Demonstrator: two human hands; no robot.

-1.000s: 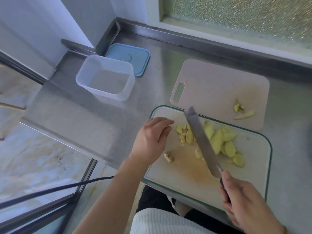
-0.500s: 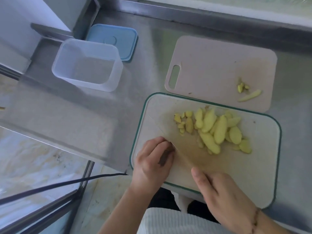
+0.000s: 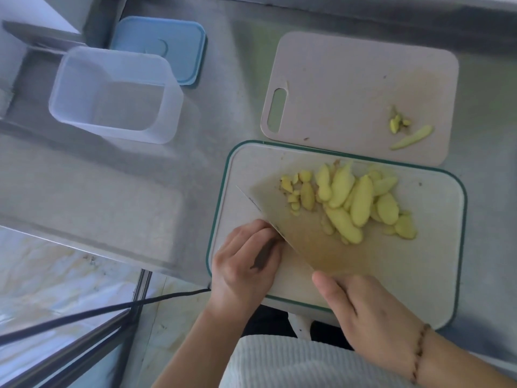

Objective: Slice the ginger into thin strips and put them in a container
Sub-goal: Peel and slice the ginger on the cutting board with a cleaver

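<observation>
Peeled yellow ginger slices (image 3: 349,200) lie piled on the white green-rimmed cutting board (image 3: 433,275), with small offcuts at their left. A broad knife blade (image 3: 302,242) is held flat and low over the board's near left part. My left hand (image 3: 243,264) grips the dark knife handle. My right hand (image 3: 363,309) is at the blade's near edge; its thumb touches that edge and its fingers are hidden under the blade. The clear plastic container (image 3: 112,93) stands to the far left with nothing in it.
A blue lid (image 3: 159,46) lies behind the container. A beige cutting board (image 3: 349,79) at the back holds a few ginger scraps (image 3: 411,135). The steel counter's front edge (image 3: 84,236) runs at the left, and a black cable (image 3: 112,309) hangs below it.
The knife passed from my right hand to my left, and the blade turned from edge-up to flat. My right hand moved to the blade's edge. The camera tilted down.
</observation>
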